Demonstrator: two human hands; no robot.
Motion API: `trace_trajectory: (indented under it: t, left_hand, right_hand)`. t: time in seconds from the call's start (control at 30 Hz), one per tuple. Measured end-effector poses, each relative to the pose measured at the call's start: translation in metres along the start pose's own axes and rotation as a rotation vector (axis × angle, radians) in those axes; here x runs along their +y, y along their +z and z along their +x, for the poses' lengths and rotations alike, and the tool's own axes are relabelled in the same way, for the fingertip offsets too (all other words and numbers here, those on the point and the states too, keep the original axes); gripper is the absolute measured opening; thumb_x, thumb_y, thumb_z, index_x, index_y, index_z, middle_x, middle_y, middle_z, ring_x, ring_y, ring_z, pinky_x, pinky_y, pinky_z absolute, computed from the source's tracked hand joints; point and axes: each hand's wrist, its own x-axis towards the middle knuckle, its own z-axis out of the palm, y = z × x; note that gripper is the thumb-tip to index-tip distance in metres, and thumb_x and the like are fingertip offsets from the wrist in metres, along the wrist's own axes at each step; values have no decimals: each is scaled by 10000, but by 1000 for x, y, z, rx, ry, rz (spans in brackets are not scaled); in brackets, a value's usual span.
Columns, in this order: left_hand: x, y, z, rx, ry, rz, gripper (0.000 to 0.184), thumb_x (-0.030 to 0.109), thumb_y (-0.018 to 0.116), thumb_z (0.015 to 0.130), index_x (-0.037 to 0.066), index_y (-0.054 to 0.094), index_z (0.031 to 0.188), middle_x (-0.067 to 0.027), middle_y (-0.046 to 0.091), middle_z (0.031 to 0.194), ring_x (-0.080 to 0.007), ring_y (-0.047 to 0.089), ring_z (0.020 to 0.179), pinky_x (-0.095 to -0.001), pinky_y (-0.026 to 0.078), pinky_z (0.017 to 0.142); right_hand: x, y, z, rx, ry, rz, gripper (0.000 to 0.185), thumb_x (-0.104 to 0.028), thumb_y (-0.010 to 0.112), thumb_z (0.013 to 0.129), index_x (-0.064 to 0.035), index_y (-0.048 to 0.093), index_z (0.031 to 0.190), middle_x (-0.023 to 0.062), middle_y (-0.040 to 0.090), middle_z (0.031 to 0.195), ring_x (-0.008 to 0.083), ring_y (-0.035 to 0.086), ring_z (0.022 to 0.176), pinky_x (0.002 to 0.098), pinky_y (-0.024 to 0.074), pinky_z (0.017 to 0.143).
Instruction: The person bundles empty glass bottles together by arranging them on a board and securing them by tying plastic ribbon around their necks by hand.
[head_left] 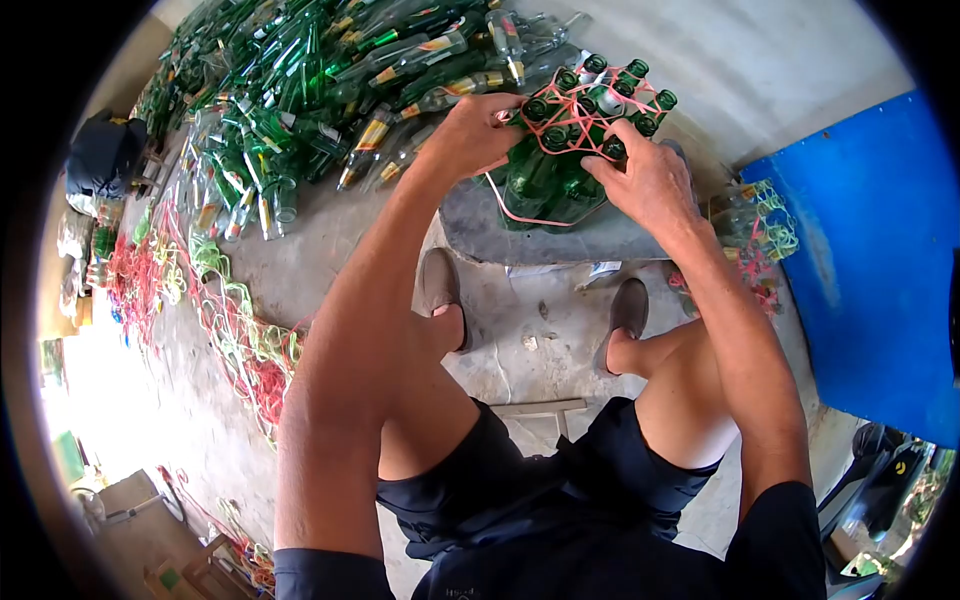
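Observation:
A tight bundle of green glass bottles (545,185) stands upright on a low grey bench (470,225). Pink string (570,122) crisscrosses between the bottle necks, and a band of it loops low around the bottles' sides. At the bundle's left edge my left hand (478,135) is closed, its fingertips pinching the string near a neck. My right hand (650,180) curls its thumb and forefinger about a bottle neck (613,147) at the front right. Its other fingers are folded and partly hidden.
A large heap of loose bottles (300,90) covers the floor at the far left. Tangled pink and green string (255,350) lies on the left floor. Right of the bench are more string-tied bottles (750,220) and a blue panel (870,250). My feet (440,285) flank the bench front.

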Motion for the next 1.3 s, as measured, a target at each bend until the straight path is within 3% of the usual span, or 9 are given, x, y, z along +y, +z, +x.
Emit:
trace_trajectory:
  t: [0.43, 0.63, 0.73, 0.83, 0.93, 1.03, 1.1, 1.2, 1.3]
  left_hand:
    - [2, -2, 2, -91, 53, 94, 366, 143, 636, 890, 128, 758, 1235, -55, 614, 623, -106, 541, 540, -331, 452, 518]
    - [10, 22, -10, -171, -2, -64, 323, 93, 635, 941, 49, 745, 1241, 55, 488, 650, -44, 433, 571, -265, 463, 520]
    - [16, 38, -19, -142, 100, 21, 224, 78, 650, 940, -19, 746, 1118, 59, 459, 633, -36, 422, 583, -273, 463, 521]
    - [19, 55, -22, -110, 106, 11, 192, 75, 657, 948, -44, 721, 1085, 62, 441, 620, -30, 402, 588, -274, 464, 502]
    - [21, 64, -24, -89, 50, -42, 233, 90, 659, 958, -34, 720, 1146, 65, 430, 614, -29, 396, 581, -270, 481, 494]
    - [21, 63, -24, -88, 64, -32, 270, 104, 664, 968, -20, 719, 1201, 65, 436, 617, -30, 396, 574, -268, 499, 497]
    - [19, 61, -22, -110, 57, 22, 284, 109, 666, 974, -10, 719, 1227, 60, 452, 626, -31, 400, 576, -270, 505, 501]
    - [18, 59, -25, -100, 70, -20, 162, 111, 693, 915, -39, 704, 977, -20, 540, 592, -71, 455, 551, -325, 403, 493]
    - [25, 53, -29, -127, 86, -28, 200, 115, 695, 920, -23, 721, 1062, -21, 546, 602, -79, 451, 544, -326, 395, 490]
  right_hand:
    - [9, -22, 15, -104, 5, -67, 348, -280, 790, 834, -127, 666, 1121, 173, 721, 812, 434, 701, 843, 541, 535, 740]
    - [27, -36, 19, -84, 1, -152, 253, -201, 743, 849, -145, 653, 1080, 190, 707, 817, 449, 691, 871, 560, 528, 754]
    - [43, -38, 21, -27, -56, -121, 211, -161, 712, 861, -177, 634, 1056, 145, 568, 648, 356, 595, 634, 501, 447, 624]
    - [43, -49, 27, -166, 81, -183, 243, -168, 718, 857, -190, 666, 1093, 186, 725, 898, 448, 684, 947, 557, 521, 814]
    - [40, -52, 23, -132, 80, -136, 301, -138, 692, 866, -215, 669, 1157, 188, 735, 993, 440, 677, 1016, 552, 520, 861]
    - [49, -41, 17, 13, 18, -102, 312, -154, 693, 896, -213, 649, 1200, 160, 671, 817, 373, 664, 816, 483, 511, 745]
    - [54, -45, 15, 31, 11, -31, 332, -142, 686, 906, -196, 639, 1231, 146, 677, 877, 376, 661, 830, 487, 516, 759]
    - [51, -49, 6, 113, -34, -83, 317, -126, 660, 904, -163, 654, 1219, 135, 681, 997, 392, 670, 937, 504, 536, 804]
    - [34, -54, -8, 180, -114, -24, 254, -141, 664, 904, -140, 687, 1157, 117, 654, 1012, 376, 674, 945, 493, 550, 793]
